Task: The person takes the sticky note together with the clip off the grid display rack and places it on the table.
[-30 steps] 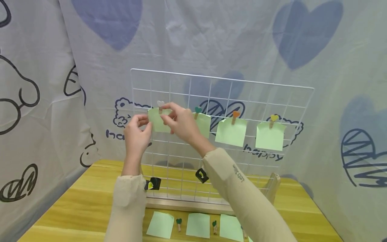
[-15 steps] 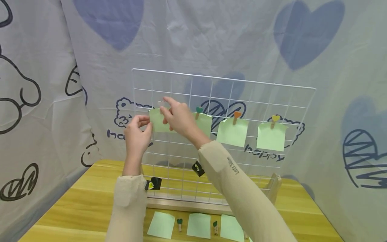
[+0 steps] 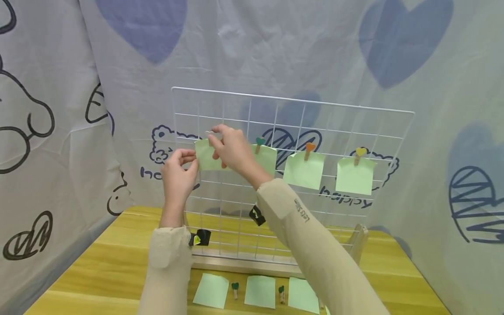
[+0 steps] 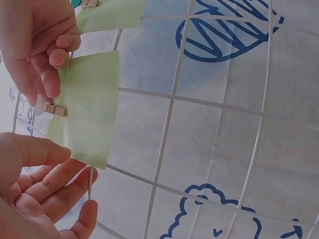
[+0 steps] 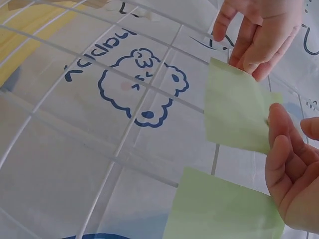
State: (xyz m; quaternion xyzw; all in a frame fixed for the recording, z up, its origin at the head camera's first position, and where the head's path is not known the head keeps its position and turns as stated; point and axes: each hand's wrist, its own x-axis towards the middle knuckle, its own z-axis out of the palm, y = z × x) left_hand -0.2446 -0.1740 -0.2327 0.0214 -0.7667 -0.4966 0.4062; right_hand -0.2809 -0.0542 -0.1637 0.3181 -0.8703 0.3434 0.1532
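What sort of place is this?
Possibly a makeshift craft or display corner: a cartoon-printed fabric backdrop, a wood-grain table, and a white wire grid with green paper notes clipped on.

On my feed the left hand pinches the left edge of a pale green note against the white wire rack. The right hand is at the note's top, by a white clip; from here I can't tell whether its fingers touch it. Rightward I see three more notes under heart clips. Loose notes lie on the wooden table.
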